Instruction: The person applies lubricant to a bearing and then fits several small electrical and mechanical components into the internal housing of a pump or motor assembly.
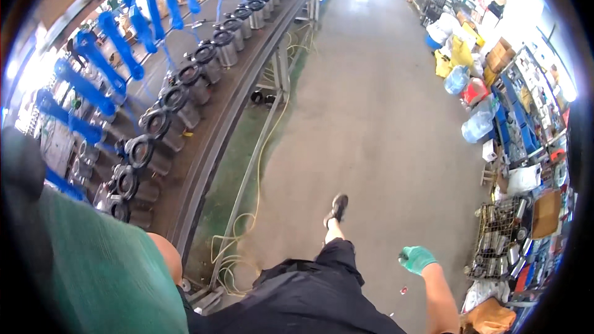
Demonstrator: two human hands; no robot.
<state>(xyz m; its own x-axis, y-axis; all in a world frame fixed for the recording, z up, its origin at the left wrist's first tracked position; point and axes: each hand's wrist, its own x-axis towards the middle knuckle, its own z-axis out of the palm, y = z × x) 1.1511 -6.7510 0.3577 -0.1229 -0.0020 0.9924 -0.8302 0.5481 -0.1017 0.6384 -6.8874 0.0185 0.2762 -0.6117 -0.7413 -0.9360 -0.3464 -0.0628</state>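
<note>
My right hand [419,260], in a green glove, hangs over the grey floor on the right. Its fingers are loosely bent and a little apart, with nothing seen in them. A large green knitted surface, probably my gloved left hand [105,260], fills the lower left very close up. A dark blurred part lies above it, and its fingers cannot be made out. Beyond it, a long row of steel cylinders with black ring-shaped tops [175,97] stands on the workbench [213,130]. Blue elongated parts [99,62] hang in a row above.
A yellow hose [257,195] runs along the bench frame and coils near its foot. My shoe [336,209] is on the walkway [377,117]. On the right stand a wire basket of metal parts [495,241], blue bins [523,124], clear plastic bags [477,127] and yellow sacks [461,52].
</note>
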